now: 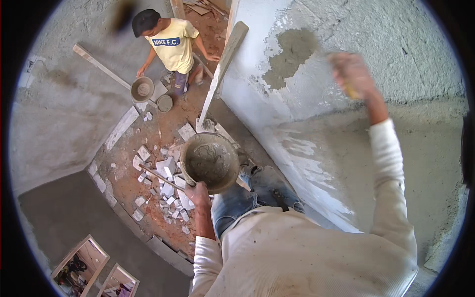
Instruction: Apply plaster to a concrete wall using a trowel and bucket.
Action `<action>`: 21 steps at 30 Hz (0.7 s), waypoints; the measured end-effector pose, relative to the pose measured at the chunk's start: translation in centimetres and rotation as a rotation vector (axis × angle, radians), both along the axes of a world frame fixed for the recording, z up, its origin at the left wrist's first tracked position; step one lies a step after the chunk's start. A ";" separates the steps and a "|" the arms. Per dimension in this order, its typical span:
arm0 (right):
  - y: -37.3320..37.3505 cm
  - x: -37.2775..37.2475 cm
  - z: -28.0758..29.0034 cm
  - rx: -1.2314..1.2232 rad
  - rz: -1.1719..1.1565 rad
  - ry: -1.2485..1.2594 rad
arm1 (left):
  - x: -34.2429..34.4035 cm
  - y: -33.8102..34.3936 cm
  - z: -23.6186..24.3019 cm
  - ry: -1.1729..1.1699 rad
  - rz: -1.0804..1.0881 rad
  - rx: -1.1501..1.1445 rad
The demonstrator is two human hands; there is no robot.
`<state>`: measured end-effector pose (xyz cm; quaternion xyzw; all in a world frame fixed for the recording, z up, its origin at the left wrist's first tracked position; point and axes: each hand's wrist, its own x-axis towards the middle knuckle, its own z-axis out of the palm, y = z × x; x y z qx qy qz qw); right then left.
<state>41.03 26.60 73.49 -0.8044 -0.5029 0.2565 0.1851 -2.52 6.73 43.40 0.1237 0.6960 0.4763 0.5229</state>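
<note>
While the left hand [199, 194] clamps its fingers on a bucket [186, 161] of mortar [210, 161] by the legs [258, 190], the right hand [353, 74] blurs near the wall [420, 69], its grip unclear; the work looks partway, one dark patch [291, 57] spread, paler wall around it seemingly left.

Watching remotely, I make out a reddish earth floor [127, 192] around a pile of white rubble [166, 167]. Left of the pile I see a rough grey wall [59, 143]; below-left of it, a darker wall [74, 208] with two wood-framed openings [95, 275]. Above-right of the pile, a plank [221, 76] slants. The light looks soft.
</note>
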 end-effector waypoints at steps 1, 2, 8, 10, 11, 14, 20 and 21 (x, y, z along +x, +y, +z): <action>-0.7 1.2 2.9 0.084 0.034 0.056 | 0.3 0.2 1.1 0.018 -0.046 0.034; -1.1 2.1 4.2 0.164 0.079 0.118 | 0.1 0.0 1.0 0.022 -0.039 0.022; -5.3 -5.2 -6.5 -0.148 0.635 -0.477 | 1.0 1.7 -1.7 0.160 -0.222 0.083; -8.2 -9.0 -10.3 -0.195 0.810 -0.510 | 2.3 2.8 -0.5 0.376 -0.331 -0.011; -9.4 -10.4 -13.6 -0.207 0.828 -0.589 | 3.4 3.2 0.2 0.334 -0.321 0.000; -11.7 -14.0 -22.9 -0.120 0.870 -0.587 | 6.0 4.2 3.8 0.319 -0.326 0.107; -13.2 -18.0 -22.0 -0.184 0.498 -0.043 | 6.1 5.0 5.3 0.209 -0.359 0.191; -13.7 -17.8 -21.3 -0.181 0.469 0.011 | 5.9 5.0 4.9 0.106 -0.297 0.211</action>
